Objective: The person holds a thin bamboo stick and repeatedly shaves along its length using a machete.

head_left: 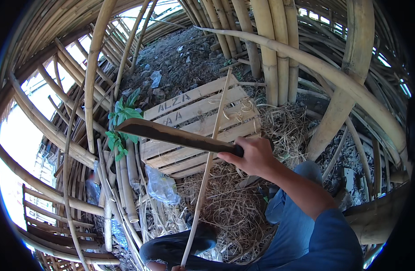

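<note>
Machete (176, 135): long dark blade, held roughly level and pointing to the person's left, tip near a green leafy plant (121, 122). Right hand (252, 156) is closed tight around the handle, fingers wrapped, blue sleeve behind it. Blade crosses in front of a thin bamboo strip (206, 167), which stands slanted from the bottom edge up over a pale wooden pallet (194, 122); whether blade and strip touch cannot be told. Left hand (176, 268) shows only as a sliver at the lower edge by the strip's foot; it seems to hold the strip, but its grip is not visible. Dry shavings (234, 203) cover the ground near the person's knees. Thick bamboo poles (270, 49) lean all around.
</note>
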A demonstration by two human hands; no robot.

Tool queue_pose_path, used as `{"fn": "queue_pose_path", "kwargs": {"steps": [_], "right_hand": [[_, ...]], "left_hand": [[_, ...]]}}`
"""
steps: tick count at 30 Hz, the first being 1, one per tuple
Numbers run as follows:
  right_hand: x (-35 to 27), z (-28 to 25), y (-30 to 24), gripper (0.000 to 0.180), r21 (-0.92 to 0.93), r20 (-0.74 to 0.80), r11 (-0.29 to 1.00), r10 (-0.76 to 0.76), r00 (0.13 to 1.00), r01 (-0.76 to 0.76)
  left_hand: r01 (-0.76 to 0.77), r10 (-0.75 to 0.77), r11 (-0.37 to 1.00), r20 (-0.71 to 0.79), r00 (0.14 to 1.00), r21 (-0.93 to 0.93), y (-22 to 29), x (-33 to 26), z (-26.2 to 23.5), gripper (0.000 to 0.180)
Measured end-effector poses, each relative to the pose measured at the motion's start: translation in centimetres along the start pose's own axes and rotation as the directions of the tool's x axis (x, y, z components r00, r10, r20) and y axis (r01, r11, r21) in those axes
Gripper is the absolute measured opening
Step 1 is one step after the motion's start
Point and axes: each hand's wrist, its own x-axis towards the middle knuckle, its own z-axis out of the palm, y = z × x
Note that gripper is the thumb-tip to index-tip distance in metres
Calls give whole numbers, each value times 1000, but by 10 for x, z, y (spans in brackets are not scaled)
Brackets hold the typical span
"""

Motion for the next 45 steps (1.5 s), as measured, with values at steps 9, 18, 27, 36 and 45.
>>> {"fn": "queue_pose_path", "kwargs": {"steps": [9,18,27,36,45], "right_hand": [[4,-6,11,62,-22,141,997,79,987,-77],[4,-5,6,65,73,342,956,244,907,-285],[16,7,45,66,15,369,830,514,775,-557],[40,-9,59,73,-120,309,770,629,713,-627],[25,-11,74,71,330,174,537,773,610,-776]], "left_hand": [[-162,165,983,-29,986,91,-15,-10,-7,13],[-202,220,953,-57,974,224,-25,-9,-12,13],[-124,123,965,16,992,232,-29,-20,-31,13],[14,-15,985,6,1000,171,-11,-25,-43,14],[-48,33,963,62,998,267,-14,-22,-47,24]]}}
